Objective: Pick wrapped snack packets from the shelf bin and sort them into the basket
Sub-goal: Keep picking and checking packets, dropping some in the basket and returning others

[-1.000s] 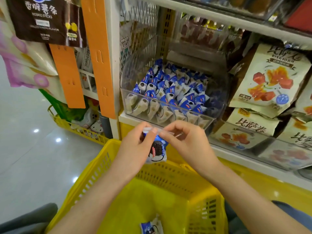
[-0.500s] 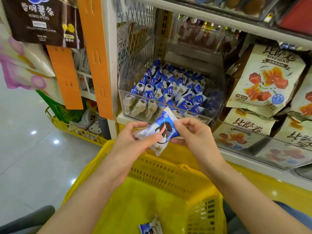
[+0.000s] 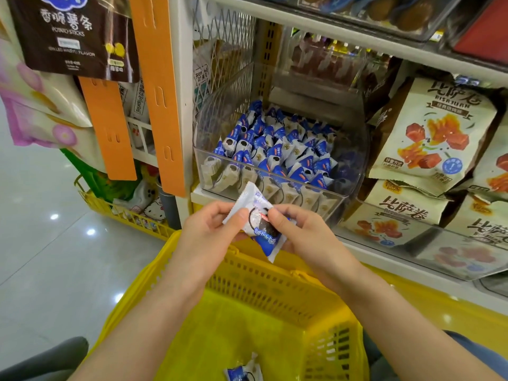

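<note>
The shelf [image 3: 357, 41] fills our view from 12 to 3 o'clock. The yellow basket [image 3: 275, 284] sits open at 6 o'clock. On the shelf at 12 o'clock, the clear bin [image 3: 217, 114] holds rows of blue-and-white packets [image 3: 275, 149]. Our forearms rise from the bottom edge and meet over the basket's far rim. Our left hand [image 3: 204, 237] and right hand [image 3: 308, 235] pinch one packet [image 3: 259, 225] between thumbs and curled fingers, from 9 and 3 o'clock. It is tilted, white and blue, with a dark biscuit printed on it. A second packet [image 3: 242, 373] lies in the basket at 6 o'clock.
</note>
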### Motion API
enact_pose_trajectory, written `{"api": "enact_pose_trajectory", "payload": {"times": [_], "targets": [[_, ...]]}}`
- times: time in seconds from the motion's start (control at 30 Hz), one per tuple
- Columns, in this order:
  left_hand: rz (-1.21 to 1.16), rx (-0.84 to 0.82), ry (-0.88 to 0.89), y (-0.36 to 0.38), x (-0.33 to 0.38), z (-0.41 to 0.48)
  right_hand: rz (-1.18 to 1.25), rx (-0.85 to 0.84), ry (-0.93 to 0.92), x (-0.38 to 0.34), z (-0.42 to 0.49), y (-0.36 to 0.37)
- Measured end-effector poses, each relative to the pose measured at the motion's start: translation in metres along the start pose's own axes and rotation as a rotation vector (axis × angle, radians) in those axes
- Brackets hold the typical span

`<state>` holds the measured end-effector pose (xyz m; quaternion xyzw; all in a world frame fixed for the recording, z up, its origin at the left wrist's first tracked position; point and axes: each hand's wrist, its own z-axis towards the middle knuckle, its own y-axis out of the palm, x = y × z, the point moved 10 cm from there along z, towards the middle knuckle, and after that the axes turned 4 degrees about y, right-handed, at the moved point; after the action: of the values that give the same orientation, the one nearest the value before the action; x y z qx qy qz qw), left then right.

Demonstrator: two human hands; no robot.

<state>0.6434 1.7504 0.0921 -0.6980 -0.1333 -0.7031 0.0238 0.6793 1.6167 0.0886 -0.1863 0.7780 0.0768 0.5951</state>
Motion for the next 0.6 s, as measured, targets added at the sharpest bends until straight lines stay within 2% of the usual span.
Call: {"api": "enact_pose_trajectory", "payload": {"times": [0.07, 0.1, 0.17, 0.2, 0.27, 0.47, 0.53, 0.6], "targets": [[0.046, 0.031, 0.007, -0.004, 0.000, 0.000, -0.119, -0.025, 0.015, 0.004, 0.000, 0.004], [0.098, 0.042, 0.027, -0.006, 0.001, 0.001, -0.271, -0.009, -0.019, 0.002, -0.001, 0.004], [0.303, 0.046, 0.108, -0.009, 0.009, 0.001, -0.562, 0.069, -0.156, -0.009, -0.003, 0.002], [0.409, 0.032, 0.148, -0.007, 0.013, 0.001, -0.594, 0.089, -0.225, -0.016, -0.006, 0.004], [0.515, -0.015, 0.197, -0.001, 0.018, -0.001, -0.497, 0.078, -0.306, -0.023, -0.010, 0.008], [0.493, -0.077, 0.188, 0.008, 0.016, -0.004, -0.326, 0.113, -0.351, -0.035, -0.014, 0.003], [0.440, -0.089, 0.184, 0.009, 0.017, -0.004, -0.364, 0.143, -0.431, -0.042, -0.019, 0.003], [0.398, -0.112, 0.154, 0.009, 0.015, -0.003, -0.526, 0.189, -0.626, -0.057, -0.034, 0.008]]}}
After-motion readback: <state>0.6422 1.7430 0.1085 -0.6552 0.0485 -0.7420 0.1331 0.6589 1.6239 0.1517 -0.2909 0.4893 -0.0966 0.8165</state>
